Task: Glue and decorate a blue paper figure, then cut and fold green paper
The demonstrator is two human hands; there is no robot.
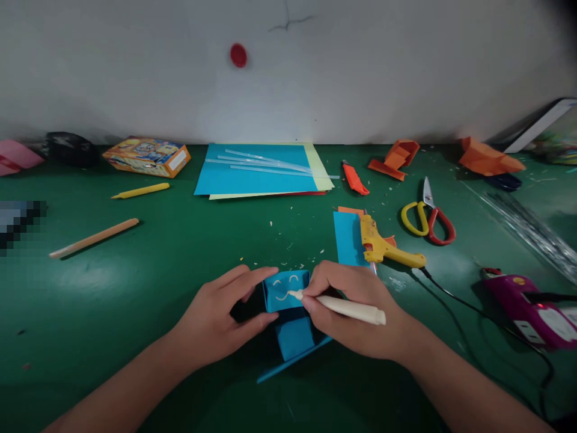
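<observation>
A folded blue paper figure [288, 313] lies on the green table [157, 300] near the front edge. White curved lines like a smiling face are drawn on its upper flap. My left hand [220, 316] pinches the figure's left side between thumb and fingers. My right hand [349, 307] grips a white pen [347, 308], whose tip touches the drawn mouth line.
A yellow glue gun [383, 245] with a black cord lies on a blue paper strip [346, 237] just right of my hands. Scissors [428, 218], orange paper shapes [396, 157], paper sheets with glue sticks [261, 169], a box [146, 156], crayons [94, 237] and a purple device [527, 307] lie around.
</observation>
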